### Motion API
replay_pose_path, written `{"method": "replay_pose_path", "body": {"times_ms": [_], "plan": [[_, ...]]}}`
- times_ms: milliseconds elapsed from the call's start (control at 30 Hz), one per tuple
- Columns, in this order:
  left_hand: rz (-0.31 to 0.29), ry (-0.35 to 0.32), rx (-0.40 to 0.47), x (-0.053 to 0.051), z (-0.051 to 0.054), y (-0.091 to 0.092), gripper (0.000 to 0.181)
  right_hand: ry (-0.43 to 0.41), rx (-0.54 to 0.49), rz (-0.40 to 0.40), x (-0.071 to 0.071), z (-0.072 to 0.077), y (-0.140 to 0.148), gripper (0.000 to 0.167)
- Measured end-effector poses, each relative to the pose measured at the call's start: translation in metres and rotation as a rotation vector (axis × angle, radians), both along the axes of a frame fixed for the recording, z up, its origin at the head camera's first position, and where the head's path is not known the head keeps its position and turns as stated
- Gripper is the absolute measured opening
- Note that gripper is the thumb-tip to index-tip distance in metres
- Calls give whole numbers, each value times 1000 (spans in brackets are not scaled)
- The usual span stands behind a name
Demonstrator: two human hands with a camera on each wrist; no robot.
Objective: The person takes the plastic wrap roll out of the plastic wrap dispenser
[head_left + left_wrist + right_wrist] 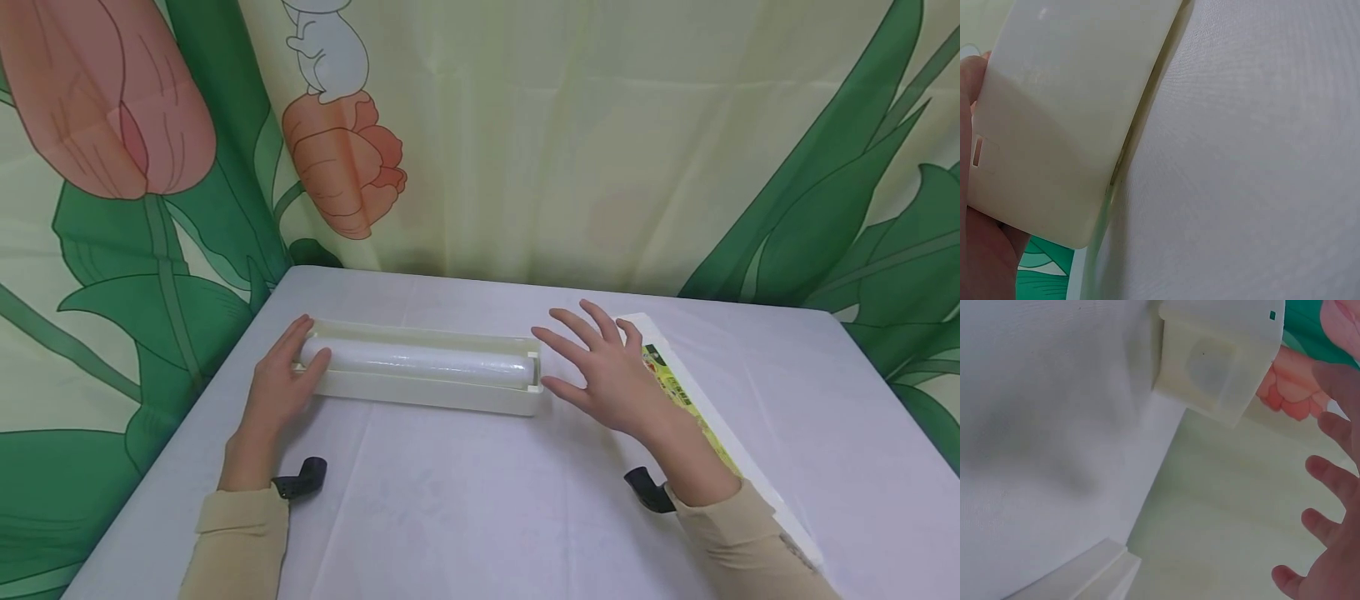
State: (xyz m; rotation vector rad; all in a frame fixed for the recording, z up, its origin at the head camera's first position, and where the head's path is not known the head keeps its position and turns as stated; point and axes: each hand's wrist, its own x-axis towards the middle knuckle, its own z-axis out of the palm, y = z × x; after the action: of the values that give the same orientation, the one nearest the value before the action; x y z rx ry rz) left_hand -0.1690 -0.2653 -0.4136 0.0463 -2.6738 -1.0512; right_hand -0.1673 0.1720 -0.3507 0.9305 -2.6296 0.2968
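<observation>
A long cream plastic dispenser box lies open-topped across the table. Inside it rests a shiny roll of cling film. My left hand grips the box's left end, thumb over the near side and fingers round the far end. From the left wrist view, the smooth front wall fills much of the picture, with part of the hand along its edge. My right hand hovers just off the right end, its fingers spread and holding nothing. The right wrist view shows a gap between that hand and the box's end wall.
A long white piece with a yellow-green printed label lies slanted beneath the right forearm. White cloth covers the table. Behind its far edge hangs a curtain with plant and rabbit prints. Black wrist cameras sit by both cuffs.
</observation>
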Motion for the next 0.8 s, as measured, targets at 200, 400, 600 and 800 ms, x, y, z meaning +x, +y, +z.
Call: {"method": "replay_pose_path", "body": {"times_ms": [200, 400, 600, 800], "plan": [[3, -3, 3, 0, 1, -1, 64, -22, -20, 48, -8, -2, -12, 55], [-5, 3, 1, -1, -2, -2, 64, -64, 0, 77, -14, -4, -22, 51], [-12, 14, 4, -2, -3, -2, 64, -102, 28, 111, -22, -6, -29, 47], [-20, 21, 10, -1, -2, -1, 64, -127, 48, 157, -30, -8, -36, 47]]}}
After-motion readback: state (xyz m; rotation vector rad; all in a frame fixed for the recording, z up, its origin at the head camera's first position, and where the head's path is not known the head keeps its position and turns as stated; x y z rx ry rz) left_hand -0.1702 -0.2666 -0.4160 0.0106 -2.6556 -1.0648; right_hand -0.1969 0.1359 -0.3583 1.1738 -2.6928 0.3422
